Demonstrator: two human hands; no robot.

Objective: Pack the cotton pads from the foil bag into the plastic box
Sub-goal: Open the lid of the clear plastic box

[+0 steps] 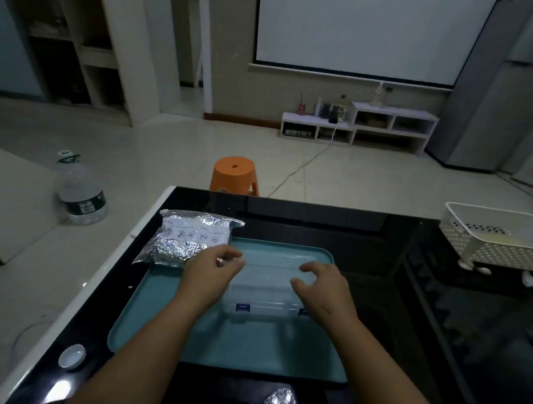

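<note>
both forearms come in from the near edge, with a crumpled foil scrap (282, 398) on the black table (407, 299) between them. a small white cap (71, 355) sits at the near left of the table.

my left hand (213, 269) hangs over the left end of the clear plastic box (265, 281), fingers loosely curled and grasping nothing. my right hand (322, 283) is over the box's right end, fingers spread and bent like a claw, released, closed round nothing; i cannot tell whether the tips touch the lid. the box lies between my two hands in the far half of the teal tray (150, 319), lid down, its two blue latches facing me.

the foil bag (190, 238) lies flat on the tray's far left corner, hanging partly over onto the table, just beside my left hand on its far left side. neither hand holds it. the foil hides whatever is inside.

further out, a white perforated basket (496, 236) stands at the table's far right. an orange stool (236, 173) stands on the floor beyond the far edge, and a big water bottle (82, 193) stands off to the left.
</note>
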